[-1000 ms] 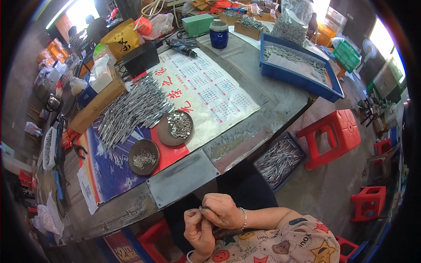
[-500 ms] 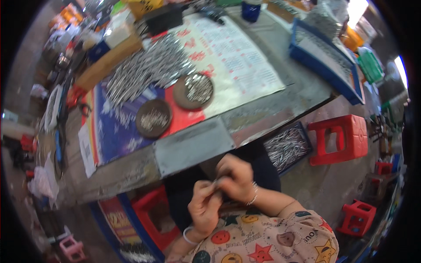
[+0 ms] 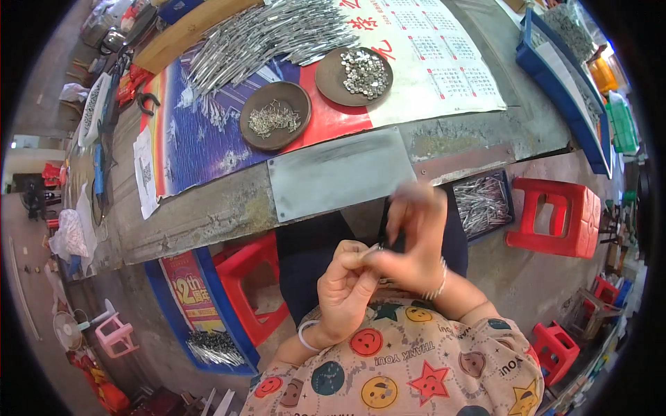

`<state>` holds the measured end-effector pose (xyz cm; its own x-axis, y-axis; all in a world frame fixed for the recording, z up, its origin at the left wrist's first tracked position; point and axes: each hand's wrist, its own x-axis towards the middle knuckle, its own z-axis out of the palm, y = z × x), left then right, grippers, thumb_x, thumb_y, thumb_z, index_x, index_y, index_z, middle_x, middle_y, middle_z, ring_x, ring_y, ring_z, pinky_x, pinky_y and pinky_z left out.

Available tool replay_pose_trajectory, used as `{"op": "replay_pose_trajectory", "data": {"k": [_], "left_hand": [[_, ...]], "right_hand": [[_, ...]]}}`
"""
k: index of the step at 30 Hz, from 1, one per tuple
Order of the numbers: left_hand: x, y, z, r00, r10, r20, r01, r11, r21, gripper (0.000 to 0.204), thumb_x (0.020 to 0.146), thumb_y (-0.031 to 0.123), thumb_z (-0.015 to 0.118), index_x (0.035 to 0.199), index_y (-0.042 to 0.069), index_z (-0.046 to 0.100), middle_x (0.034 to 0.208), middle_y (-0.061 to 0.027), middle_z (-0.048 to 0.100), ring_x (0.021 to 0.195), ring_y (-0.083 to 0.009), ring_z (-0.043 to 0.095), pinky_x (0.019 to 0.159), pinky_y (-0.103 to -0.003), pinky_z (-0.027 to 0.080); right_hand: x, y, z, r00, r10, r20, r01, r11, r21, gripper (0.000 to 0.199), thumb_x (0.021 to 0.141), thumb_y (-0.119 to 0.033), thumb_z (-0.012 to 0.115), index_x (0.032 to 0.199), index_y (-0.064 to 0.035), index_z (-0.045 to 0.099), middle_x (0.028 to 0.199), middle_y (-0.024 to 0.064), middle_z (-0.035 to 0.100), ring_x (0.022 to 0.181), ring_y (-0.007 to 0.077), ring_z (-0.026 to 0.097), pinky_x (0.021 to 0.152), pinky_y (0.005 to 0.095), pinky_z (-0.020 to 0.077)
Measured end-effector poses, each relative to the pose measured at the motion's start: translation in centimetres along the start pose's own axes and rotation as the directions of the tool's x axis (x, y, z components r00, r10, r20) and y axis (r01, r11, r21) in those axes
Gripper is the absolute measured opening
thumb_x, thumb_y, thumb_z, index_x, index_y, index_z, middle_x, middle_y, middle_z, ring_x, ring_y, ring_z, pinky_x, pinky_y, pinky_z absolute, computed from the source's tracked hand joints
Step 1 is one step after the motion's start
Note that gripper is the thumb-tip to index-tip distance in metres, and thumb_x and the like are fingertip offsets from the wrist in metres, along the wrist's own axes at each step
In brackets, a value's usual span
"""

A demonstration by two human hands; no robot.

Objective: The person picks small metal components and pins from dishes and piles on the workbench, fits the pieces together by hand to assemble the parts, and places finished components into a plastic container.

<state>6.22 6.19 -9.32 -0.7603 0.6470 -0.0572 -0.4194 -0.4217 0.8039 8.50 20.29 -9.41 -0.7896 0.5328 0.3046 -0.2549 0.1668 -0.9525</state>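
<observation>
My left hand (image 3: 345, 288) and right hand (image 3: 409, 239) meet over my lap, below the tabletop's (image 3: 208, 211) near edge, fingers pinched together on a small metal piece (image 3: 372, 248) between them.

Left hand (image 3: 345, 286) and right hand (image 3: 409, 244) meet, fingers pinched together.

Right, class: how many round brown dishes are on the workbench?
2. One dish holds small metal pins and sits on the red-and-blue sheet. The other dish lies up and to its right, holding shiny round pieces, beside the pile of metal rods. None seems hidden.
</observation>
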Motion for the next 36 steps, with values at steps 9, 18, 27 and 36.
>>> {"op": "replay_pose_trajectory", "data": {"k": [9, 18, 27, 36], "left_hand": [[0.0, 0.2, -0.4, 0.994, 0.094, -0.058, -0.093, 0.996, 0.013, 0.029, 0.089, -0.014, 0.05, 0.113, 0.003, 0.054, 0.107, -0.0076, 0.047, 0.075, -0.0059, 0.049, 0.06, -0.018, 0.042], [0.0, 0.4, -0.6, 0.993, 0.071, -0.097, -0.076, 0.996, -0.04, 0.024, 0.089, -0.01, 0.054, 0.108, 0.005, 0.056, 0.104, -0.0068, 0.048, 0.074, -0.0064, 0.048, 0.06, -0.019, 0.042], [0.0, 0.0, -1.0, 0.997, -0.022, -0.071, 0.012, 0.99, -0.141, 0.023, 0.089, -0.007, 0.058, 0.109, 0.004, 0.059, 0.103, -0.006, 0.048, 0.081, -0.0073, 0.049, 0.062, -0.018, 0.043], [0.4, -0.2, -1.1, 0.999, 0.045, -0.031, -0.046, 0.998, -0.049, 0.022, 0.09, -0.005, 0.057, 0.11, 0.004, 0.059, 0.104, -0.0061, 0.047, 0.079, -0.0067, 0.049, 0.063, -0.018, 0.043]], "right_hand": [[-0.8, 0.5, 0.0, 0.998, -0.025, -0.061, 0.026, 1.0, 0.017, 0.066, 0.068, -0.01, 0.08, 0.118, -0.0039, 0.037, 0.101, 0.0082, 0.042, 0.063, 0.0076, 0.04, 0.053, 0.0195, 0.0353], [-0.5, -0.4, 0.9, 0.987, -0.035, 0.158, 0.032, 0.999, 0.017, 0.028, 0.082, -0.018, 0.071, 0.092, -0.0022, 0.049, 0.089, 0.0097, 0.051, 0.061, 0.0136, 0.044, 0.051, 0.0259, 0.0381], [0.3, 2.1, 0.5, 0.939, 0.132, 0.318, -0.173, 0.979, 0.104, 0.031, 0.083, -0.018, 0.061, 0.064, 0.0002, 0.045, 0.06, 0.0133, 0.041, 0.049, 0.0294, 0.044, 0.046, 0.0341, 0.0357], [-0.1, 0.7, 0.3, 0.953, -0.032, 0.301, 0.056, 0.996, -0.07, 0.036, 0.077, -0.022, 0.071, 0.063, -0.0013, 0.045, 0.057, 0.0111, 0.04, 0.047, 0.0289, 0.043, 0.043, 0.0343, 0.0341]]}}
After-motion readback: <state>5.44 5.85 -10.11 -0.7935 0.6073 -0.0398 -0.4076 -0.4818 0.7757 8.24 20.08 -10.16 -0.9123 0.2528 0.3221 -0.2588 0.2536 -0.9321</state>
